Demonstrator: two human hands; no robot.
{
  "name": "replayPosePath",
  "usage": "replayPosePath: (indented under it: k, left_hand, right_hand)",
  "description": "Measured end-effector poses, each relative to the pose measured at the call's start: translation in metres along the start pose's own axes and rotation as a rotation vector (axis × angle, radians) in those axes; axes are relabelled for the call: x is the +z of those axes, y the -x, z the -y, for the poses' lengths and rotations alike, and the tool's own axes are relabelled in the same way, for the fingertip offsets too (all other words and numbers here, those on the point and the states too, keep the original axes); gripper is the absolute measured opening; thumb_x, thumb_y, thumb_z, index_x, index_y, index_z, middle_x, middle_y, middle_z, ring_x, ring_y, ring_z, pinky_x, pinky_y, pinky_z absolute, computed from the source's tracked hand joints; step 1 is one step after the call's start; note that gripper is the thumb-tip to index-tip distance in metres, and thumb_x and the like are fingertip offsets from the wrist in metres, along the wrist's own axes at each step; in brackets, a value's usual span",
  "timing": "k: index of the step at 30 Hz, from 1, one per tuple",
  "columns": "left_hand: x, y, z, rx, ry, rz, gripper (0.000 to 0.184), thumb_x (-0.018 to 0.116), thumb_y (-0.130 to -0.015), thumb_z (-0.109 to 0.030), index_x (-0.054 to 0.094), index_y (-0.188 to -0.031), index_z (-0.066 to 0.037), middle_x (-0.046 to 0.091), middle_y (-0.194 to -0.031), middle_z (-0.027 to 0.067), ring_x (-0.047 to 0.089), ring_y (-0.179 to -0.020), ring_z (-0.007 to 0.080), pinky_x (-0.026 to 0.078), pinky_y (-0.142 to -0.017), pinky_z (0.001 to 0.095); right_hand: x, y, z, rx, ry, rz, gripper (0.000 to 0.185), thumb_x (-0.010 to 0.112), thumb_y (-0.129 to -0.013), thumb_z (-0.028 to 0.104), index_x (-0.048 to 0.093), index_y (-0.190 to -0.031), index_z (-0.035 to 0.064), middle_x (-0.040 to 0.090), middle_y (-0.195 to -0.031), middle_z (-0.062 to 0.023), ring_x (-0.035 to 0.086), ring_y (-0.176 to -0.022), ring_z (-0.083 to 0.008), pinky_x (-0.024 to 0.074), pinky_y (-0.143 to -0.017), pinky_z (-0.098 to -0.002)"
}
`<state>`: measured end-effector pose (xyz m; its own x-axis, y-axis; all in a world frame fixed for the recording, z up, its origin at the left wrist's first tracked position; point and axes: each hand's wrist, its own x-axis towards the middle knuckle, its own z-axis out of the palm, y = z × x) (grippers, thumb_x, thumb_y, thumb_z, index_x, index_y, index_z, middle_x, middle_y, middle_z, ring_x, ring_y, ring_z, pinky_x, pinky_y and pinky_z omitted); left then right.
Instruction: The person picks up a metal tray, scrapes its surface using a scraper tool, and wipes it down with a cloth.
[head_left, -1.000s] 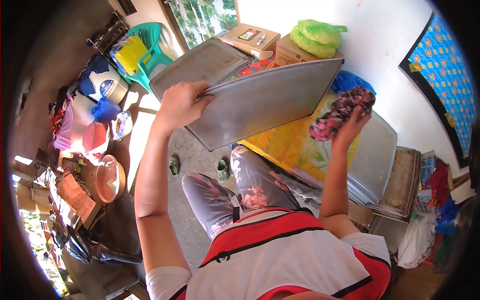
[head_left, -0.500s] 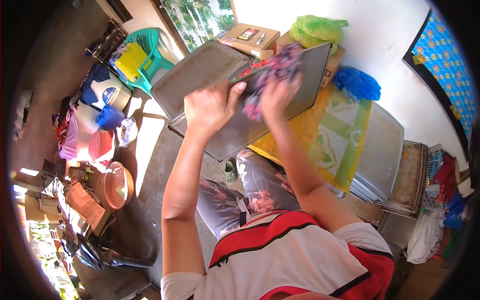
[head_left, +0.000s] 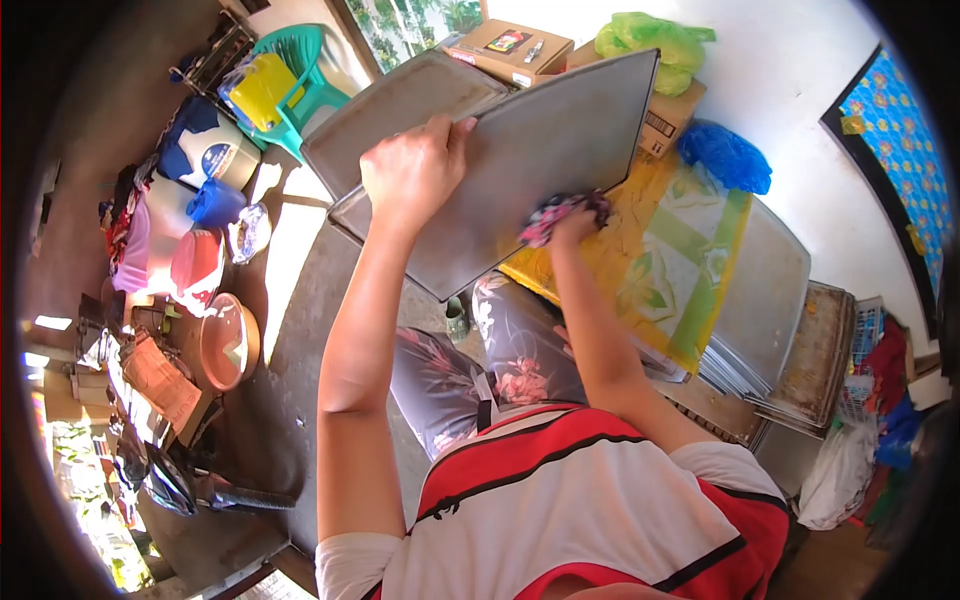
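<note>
My left hand (head_left: 412,172) grips the upper left edge of a grey metal tray (head_left: 540,150), which is held up at a tilt. In my right hand (head_left: 574,228) is a bunched pink and black cloth (head_left: 560,212), pressed against the tray's face near its lower right edge. Behind my left hand lies another flat metal tray (head_left: 400,110). A yellow and green patterned cloth (head_left: 680,270) covers the surface to the right of and below the held tray.
Cardboard boxes (head_left: 510,48) and a green plastic bag (head_left: 655,45) stand at the back, a blue bag (head_left: 725,157) right of them. Stacked trays (head_left: 765,300) lie at right. A green chair (head_left: 312,95) and a basin (head_left: 228,342) are at left.
My right hand has brought the cloth from the right side onto the tray, then down to its lower right part. The tray is tilted up more, and my left hand still grips its edge.
</note>
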<state>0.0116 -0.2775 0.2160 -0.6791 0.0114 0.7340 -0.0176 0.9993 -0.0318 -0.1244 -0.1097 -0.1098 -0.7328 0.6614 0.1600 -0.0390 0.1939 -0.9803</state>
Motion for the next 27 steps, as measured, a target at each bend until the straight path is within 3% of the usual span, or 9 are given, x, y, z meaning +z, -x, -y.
replayPosePath:
  k: [3,6,7,10,12,14,17,19,27]
  left_hand:
    - [0.004,0.002,0.005,-0.023,-0.051,-0.023,0.038,0.062,-0.089,-0.041,0.059,-0.064,-0.012,0.06,-0.052,0.0081,0.061,-0.047,0.0291,0.046,-0.041,0.0419]
    - [0.005,0.002,0.006,-0.038,-0.096,-0.029,0.037,0.062,-0.089,-0.041,0.059,-0.065,-0.013,0.06,-0.052,0.0077,0.062,-0.047,0.0289,0.047,-0.04,0.0415]
    - [0.006,0.002,0.005,-0.043,-0.108,-0.024,0.037,0.062,-0.089,-0.041,0.059,-0.065,-0.013,0.06,-0.052,0.0076,0.062,-0.047,0.0287,0.047,-0.04,0.0413]
    - [0.013,-0.002,0.006,0.036,-0.064,-0.072,0.036,0.062,-0.088,-0.041,0.058,-0.064,-0.014,0.06,-0.051,0.007,0.062,-0.046,0.0275,0.047,-0.04,0.0405]
    - [0.018,-0.004,0.004,0.082,-0.065,-0.092,0.036,0.063,-0.088,-0.041,0.058,-0.064,-0.014,0.059,-0.05,0.0068,0.062,-0.045,0.0263,0.047,-0.04,0.04]
    - [0.02,-0.005,0.004,0.123,-0.078,-0.108,0.036,0.063,-0.088,-0.04,0.057,-0.064,-0.015,0.059,-0.05,0.0066,0.061,-0.045,0.0253,0.047,-0.04,0.0389]
    - [0.026,-0.01,0.006,0.169,-0.093,-0.137,0.035,0.064,-0.088,-0.04,0.056,-0.064,-0.015,0.059,-0.05,0.0062,0.06,-0.044,0.0241,0.047,-0.042,0.0367]
    - [0.028,-0.013,0.007,0.2,-0.082,-0.157,0.035,0.064,-0.088,-0.039,0.056,-0.064,-0.015,0.059,-0.05,0.0056,0.06,-0.043,0.0233,0.047,-0.043,0.0353]
    - [0.021,-0.014,0.002,0.218,-0.058,-0.165,0.035,0.065,-0.088,-0.039,0.055,-0.063,-0.016,0.057,-0.05,0.0024,0.056,-0.042,0.0219,0.044,-0.042,0.0343]
  right_hand:
    - [-0.009,0.111,0.023,-0.031,-0.112,0.154,0.04,0.047,-0.096,0.011,0.049,-0.124,-0.0168,0.049,-0.132,-0.0335,0.043,-0.127,-0.0448,0.0277,-0.111,-0.0501]
    - [-0.023,0.206,0.027,0.094,0.027,0.4,0.029,0.044,-0.1,0.015,0.054,-0.113,-0.0089,0.06,-0.112,-0.0237,0.055,-0.106,-0.0345,0.0398,-0.096,-0.0417]
    - [-0.04,0.229,0.064,0.211,-0.101,0.47,0.033,0.046,-0.097,0.014,0.053,-0.116,-0.0121,0.059,-0.116,-0.0308,0.054,-0.113,-0.0435,0.0392,-0.098,-0.0487]
    - [-0.078,0.27,0.075,0.505,-0.192,1.211,0.027,0.045,-0.094,0.015,0.06,-0.1,-0.0068,0.065,-0.099,-0.0162,0.058,-0.092,-0.0223,0.0447,-0.084,-0.0356]
    - [-0.086,0.268,0.085,0.32,-0.126,1.49,0.025,0.056,-0.093,0.019,0.061,-0.102,-0.0039,0.066,-0.095,-0.0166,0.058,-0.09,-0.0196,0.0448,-0.082,-0.0349]
    - [-0.095,0.231,0.113,-0.019,0.051,1.528,0.033,0.056,-0.093,0.024,0.059,-0.108,-0.0047,0.062,-0.105,-0.0293,0.06,-0.104,-0.0414,0.0448,-0.089,-0.0423]
    - [-0.126,0.154,0.179,0.021,0.126,1.277,0.028,0.052,-0.096,0.024,0.054,-0.104,-0.0032,0.059,-0.106,-0.027,0.056,-0.104,-0.0417,0.0428,-0.089,-0.045]
    - [-0.12,0.114,0.161,-0.279,-0.329,0.852,0.021,0.054,-0.096,0.02,0.055,-0.099,-0.0014,0.058,-0.099,-0.0221,0.055,-0.092,-0.0409,0.0418,-0.082,-0.0471]
    - [-0.067,-0.06,0.226,-0.815,0.011,0.151,0.029,0.059,-0.093,0.021,0.052,-0.084,-0.0046,0.052,-0.098,-0.0263,0.046,-0.098,-0.0427,0.0373,-0.086,-0.0521]
